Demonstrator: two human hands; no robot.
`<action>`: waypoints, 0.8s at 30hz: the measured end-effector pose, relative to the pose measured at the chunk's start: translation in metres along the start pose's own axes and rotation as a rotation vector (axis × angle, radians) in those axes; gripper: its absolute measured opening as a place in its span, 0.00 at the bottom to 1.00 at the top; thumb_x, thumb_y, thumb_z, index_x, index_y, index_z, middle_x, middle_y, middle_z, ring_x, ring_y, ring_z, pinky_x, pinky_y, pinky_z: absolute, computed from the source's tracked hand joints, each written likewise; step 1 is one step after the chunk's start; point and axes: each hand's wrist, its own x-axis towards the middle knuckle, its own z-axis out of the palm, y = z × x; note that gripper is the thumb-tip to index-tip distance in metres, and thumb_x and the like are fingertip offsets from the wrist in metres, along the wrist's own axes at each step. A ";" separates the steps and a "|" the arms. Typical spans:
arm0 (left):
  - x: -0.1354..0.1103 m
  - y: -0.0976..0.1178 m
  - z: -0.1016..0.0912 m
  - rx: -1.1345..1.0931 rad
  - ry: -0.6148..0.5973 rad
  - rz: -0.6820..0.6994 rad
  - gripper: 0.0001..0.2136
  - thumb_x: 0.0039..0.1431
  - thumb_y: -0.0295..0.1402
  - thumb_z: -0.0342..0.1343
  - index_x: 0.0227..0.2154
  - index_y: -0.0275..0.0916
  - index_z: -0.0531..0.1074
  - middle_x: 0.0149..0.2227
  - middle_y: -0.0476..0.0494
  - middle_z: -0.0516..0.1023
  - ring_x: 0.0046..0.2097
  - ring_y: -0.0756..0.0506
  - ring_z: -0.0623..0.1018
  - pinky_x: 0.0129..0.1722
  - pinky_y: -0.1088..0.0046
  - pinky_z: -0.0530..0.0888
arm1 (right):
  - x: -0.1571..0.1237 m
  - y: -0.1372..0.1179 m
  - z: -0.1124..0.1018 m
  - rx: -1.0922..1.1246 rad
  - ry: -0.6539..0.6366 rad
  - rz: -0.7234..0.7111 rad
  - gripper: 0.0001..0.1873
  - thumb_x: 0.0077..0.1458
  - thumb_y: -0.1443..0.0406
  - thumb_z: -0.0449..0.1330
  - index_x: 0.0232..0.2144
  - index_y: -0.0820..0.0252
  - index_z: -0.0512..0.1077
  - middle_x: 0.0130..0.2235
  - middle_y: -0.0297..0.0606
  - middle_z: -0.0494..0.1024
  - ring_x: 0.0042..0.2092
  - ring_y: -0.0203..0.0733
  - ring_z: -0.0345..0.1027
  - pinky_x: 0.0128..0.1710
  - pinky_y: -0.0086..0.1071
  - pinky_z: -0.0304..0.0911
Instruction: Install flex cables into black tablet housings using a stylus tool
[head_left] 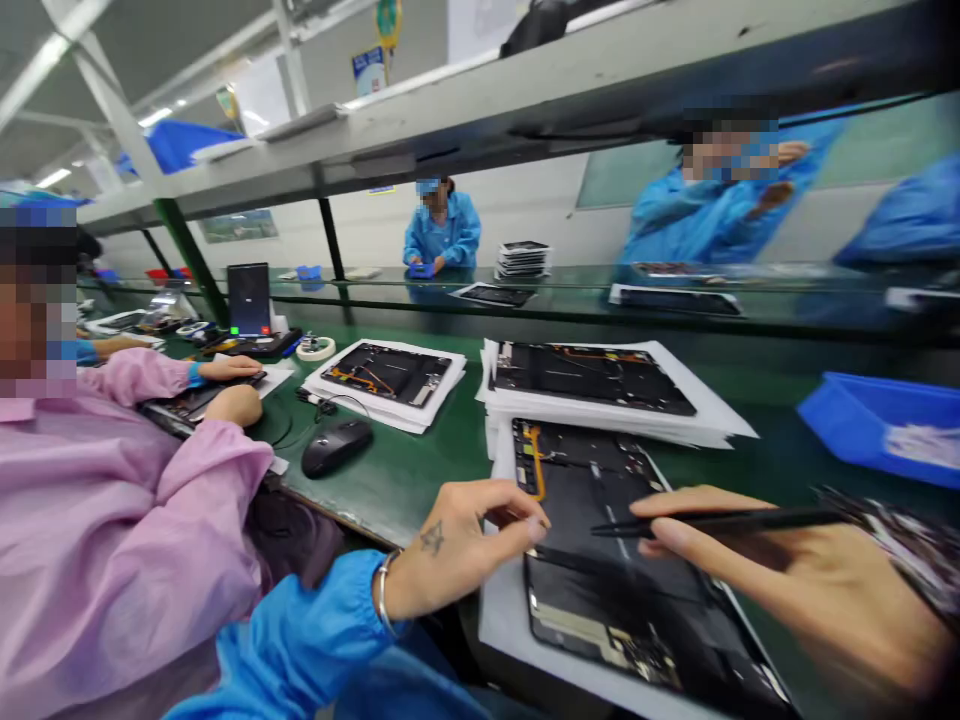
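An opened tablet (pixel 600 560) with bare black internals and an orange flex cable lies on a white sheet in front of me. My left hand (pixel 457 545), in a blue sleeve with a wrist bracelet, pinches at the tablet's left edge with thumb and forefinger. My right hand (pixel 810 590) grips a thin black stylus-like tool (pixel 720 521) that points left over the tablet's middle, its tip close to my left fingertips.
Two more opened tablets (pixel 592 378) (pixel 386 372) rest on white stacks behind. A black mouse (pixel 336 446) sits on the green table. A co-worker in pink (pixel 112 500) works at my left. A blue bin (pixel 885 425) stands at right. Other people in blue work across the line.
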 end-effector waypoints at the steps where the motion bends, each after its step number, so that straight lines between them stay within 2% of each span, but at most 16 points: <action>1: 0.001 0.001 0.001 0.004 -0.020 0.003 0.05 0.59 0.31 0.59 0.32 0.35 0.78 0.32 0.46 0.79 0.35 0.49 0.76 0.37 0.77 0.70 | -0.001 -0.010 0.001 0.038 -0.057 0.103 0.16 0.47 0.48 0.68 0.23 0.51 0.81 0.26 0.41 0.81 0.25 0.48 0.76 0.19 0.30 0.71; 3: 0.005 0.000 0.002 0.006 -0.060 0.003 0.05 0.59 0.31 0.58 0.33 0.35 0.78 0.31 0.47 0.79 0.35 0.50 0.77 0.37 0.77 0.70 | -0.001 -0.027 0.002 0.128 -0.114 0.310 0.18 0.48 0.47 0.67 0.23 0.54 0.79 0.28 0.39 0.80 0.27 0.47 0.76 0.24 0.31 0.74; 5: 0.009 -0.002 0.004 -0.023 -0.100 -0.011 0.05 0.59 0.30 0.58 0.33 0.35 0.77 0.31 0.47 0.78 0.34 0.50 0.76 0.36 0.77 0.71 | -0.002 -0.039 0.002 0.190 -0.121 0.421 0.19 0.47 0.48 0.68 0.23 0.58 0.77 0.29 0.38 0.79 0.29 0.46 0.75 0.31 0.33 0.75; 8: 0.016 -0.007 0.005 -0.077 -0.146 -0.045 0.05 0.58 0.31 0.58 0.33 0.35 0.76 0.29 0.48 0.76 0.32 0.50 0.76 0.36 0.76 0.71 | -0.003 -0.043 0.002 0.222 -0.172 0.432 0.19 0.48 0.49 0.68 0.26 0.60 0.78 0.32 0.39 0.79 0.32 0.46 0.76 0.35 0.34 0.74; 13: 0.026 -0.014 0.006 -0.109 -0.211 -0.046 0.04 0.57 0.31 0.58 0.33 0.36 0.74 0.31 0.49 0.75 0.31 0.51 0.74 0.33 0.77 0.70 | -0.002 -0.033 0.007 0.236 -0.168 0.420 0.17 0.50 0.51 0.68 0.32 0.59 0.79 0.31 0.39 0.81 0.34 0.48 0.77 0.36 0.35 0.72; 19: 0.029 -0.010 0.006 -0.072 -0.239 -0.037 0.02 0.56 0.29 0.57 0.31 0.36 0.72 0.29 0.51 0.74 0.31 0.52 0.73 0.33 0.77 0.70 | -0.001 -0.026 0.013 0.285 -0.197 0.466 0.15 0.49 0.53 0.68 0.31 0.59 0.79 0.29 0.38 0.81 0.32 0.44 0.77 0.34 0.31 0.70; 24: 0.029 -0.009 0.006 -0.015 -0.243 -0.012 0.02 0.57 0.27 0.55 0.34 0.38 0.70 0.30 0.52 0.74 0.32 0.52 0.74 0.34 0.77 0.69 | 0.000 -0.022 0.016 0.314 -0.212 0.472 0.13 0.52 0.55 0.67 0.31 0.59 0.79 0.30 0.36 0.81 0.32 0.42 0.76 0.34 0.29 0.69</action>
